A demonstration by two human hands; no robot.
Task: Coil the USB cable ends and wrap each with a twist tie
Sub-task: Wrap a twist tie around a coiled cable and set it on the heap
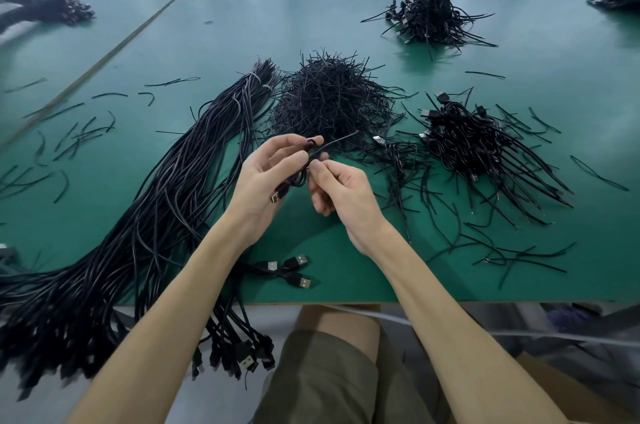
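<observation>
Two hands (263,178) (343,191), one cable (278,195), perhaps one tie (341,141).

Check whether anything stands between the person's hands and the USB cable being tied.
Nothing visible does. The left hand holds the coiled USB cable, and the right hand pinches the twist tie at the coil.

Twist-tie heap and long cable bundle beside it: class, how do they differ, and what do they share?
The twist-tie heap holds short pieces lying every way; the cable bundle holds long strands side by side. The heap sits wholly on the table; the bundle overhangs its near edge. Both are black.
</observation>
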